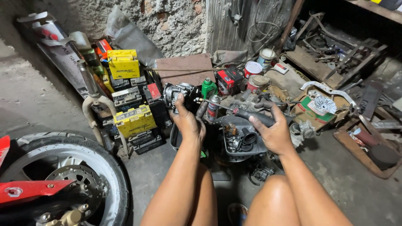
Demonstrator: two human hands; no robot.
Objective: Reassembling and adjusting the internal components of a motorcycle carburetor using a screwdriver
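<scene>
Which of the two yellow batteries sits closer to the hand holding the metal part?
The lower yellow battery, on the stack beside the left hand. The other yellow battery sits higher, back near the wall.

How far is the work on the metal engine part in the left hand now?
Done: small parts already lie in the grey tray below. In hand: the left hand holds the metal engine part up, and the right hand points a screwdriver at it. Left: the part looks still mostly in one piece.
</scene>
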